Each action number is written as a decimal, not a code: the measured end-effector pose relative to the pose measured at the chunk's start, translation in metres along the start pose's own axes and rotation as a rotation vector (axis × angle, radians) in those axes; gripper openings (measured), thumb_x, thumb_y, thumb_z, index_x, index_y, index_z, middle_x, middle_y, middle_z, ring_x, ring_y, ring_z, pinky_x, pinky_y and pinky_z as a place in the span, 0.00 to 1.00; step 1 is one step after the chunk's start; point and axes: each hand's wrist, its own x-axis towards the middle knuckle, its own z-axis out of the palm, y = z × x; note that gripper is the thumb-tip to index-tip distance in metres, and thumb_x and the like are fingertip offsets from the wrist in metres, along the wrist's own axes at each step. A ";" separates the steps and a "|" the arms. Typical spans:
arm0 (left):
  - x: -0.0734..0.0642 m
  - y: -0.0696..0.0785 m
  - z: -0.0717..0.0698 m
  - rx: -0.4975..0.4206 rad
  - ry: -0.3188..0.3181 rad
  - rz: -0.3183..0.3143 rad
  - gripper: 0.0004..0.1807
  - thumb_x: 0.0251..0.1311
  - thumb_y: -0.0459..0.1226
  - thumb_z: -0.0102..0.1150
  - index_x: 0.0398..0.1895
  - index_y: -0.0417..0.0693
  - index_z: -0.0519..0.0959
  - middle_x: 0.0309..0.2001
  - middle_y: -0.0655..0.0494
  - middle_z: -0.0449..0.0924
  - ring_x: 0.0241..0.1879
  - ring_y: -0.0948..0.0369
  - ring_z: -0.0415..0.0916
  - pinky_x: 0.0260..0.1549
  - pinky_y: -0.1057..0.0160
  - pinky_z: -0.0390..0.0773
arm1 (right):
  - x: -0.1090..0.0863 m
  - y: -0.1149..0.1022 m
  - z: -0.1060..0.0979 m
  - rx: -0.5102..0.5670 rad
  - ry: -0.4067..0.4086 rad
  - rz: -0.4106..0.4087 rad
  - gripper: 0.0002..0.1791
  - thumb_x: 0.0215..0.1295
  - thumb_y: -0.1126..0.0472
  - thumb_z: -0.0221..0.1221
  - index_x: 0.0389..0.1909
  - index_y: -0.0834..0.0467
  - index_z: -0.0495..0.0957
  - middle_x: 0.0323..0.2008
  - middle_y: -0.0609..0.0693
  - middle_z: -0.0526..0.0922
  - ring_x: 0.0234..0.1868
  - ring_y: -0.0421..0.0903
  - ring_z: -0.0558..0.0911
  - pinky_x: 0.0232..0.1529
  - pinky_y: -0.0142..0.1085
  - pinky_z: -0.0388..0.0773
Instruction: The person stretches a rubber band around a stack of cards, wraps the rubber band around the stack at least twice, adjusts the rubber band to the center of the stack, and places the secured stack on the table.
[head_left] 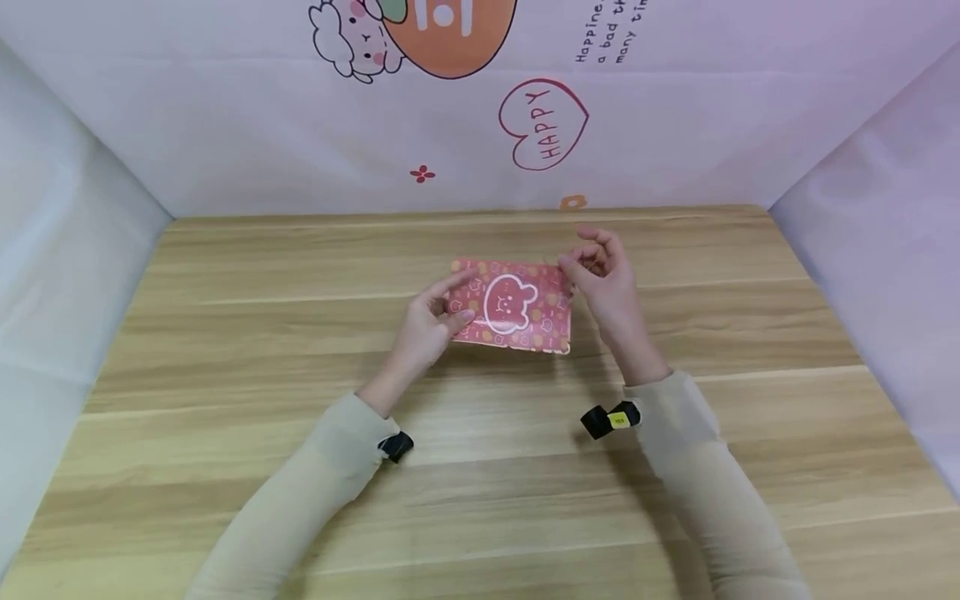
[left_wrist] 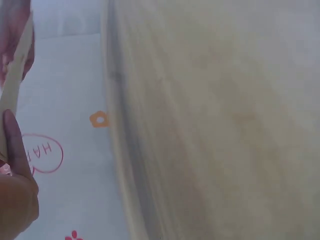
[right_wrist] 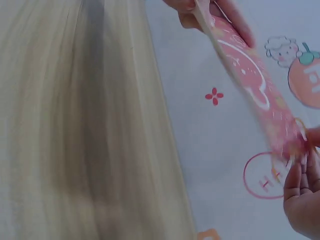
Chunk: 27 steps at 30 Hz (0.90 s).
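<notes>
A flat pink paper bag (head_left: pixel 543 312) with a white-outlined bear face lies sideways in the air above the table, the bear's ears toward the right. Its cream edge (left_wrist: pixel 19 60) faces the left wrist camera. My left hand (head_left: pixel 426 329) grips the left end, thumb on the front and a finger along the upper edge. At the upper right corner, my right hand (head_left: pixel 609 279) pinches the end of the bag between thumb and fingers. A thin yellow cord (right_wrist: pixel 300 122) loops out beside the right fingers, blurred in the right wrist view.
Under the hands is a wood-grain table (head_left: pixel 300 350). A white printed cloth (head_left: pixel 262 142) rises along the back edge, and plain white cloth (head_left: pixel 60 250) hangs at both sides. Each wrist carries a small black camera (head_left: pixel 597 422).
</notes>
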 end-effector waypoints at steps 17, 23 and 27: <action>0.003 0.007 -0.016 -0.254 0.112 -0.107 0.30 0.59 0.23 0.52 0.64 0.54 0.70 0.63 0.51 0.68 0.35 0.66 0.76 0.29 0.74 0.82 | -0.002 0.005 -0.012 0.122 -0.225 0.097 0.21 0.70 0.72 0.34 0.60 0.63 0.66 0.43 0.45 0.77 0.36 0.38 0.79 0.38 0.25 0.80; 0.001 0.007 -0.016 -0.213 0.082 -0.114 0.30 0.60 0.23 0.52 0.65 0.55 0.69 0.63 0.50 0.68 0.34 0.67 0.75 0.23 0.76 0.78 | -0.002 0.007 -0.011 -0.034 -0.136 0.138 0.20 0.66 0.61 0.55 0.54 0.52 0.59 0.38 0.44 0.75 0.19 0.35 0.69 0.18 0.24 0.65; 0.000 0.005 -0.016 -0.183 0.027 -0.102 0.30 0.60 0.23 0.52 0.65 0.54 0.68 0.59 0.45 0.70 0.30 0.67 0.75 0.16 0.76 0.72 | 0.000 0.007 -0.009 -0.146 -0.057 0.155 0.26 0.61 0.57 0.62 0.51 0.54 0.55 0.35 0.43 0.75 0.19 0.33 0.69 0.20 0.24 0.67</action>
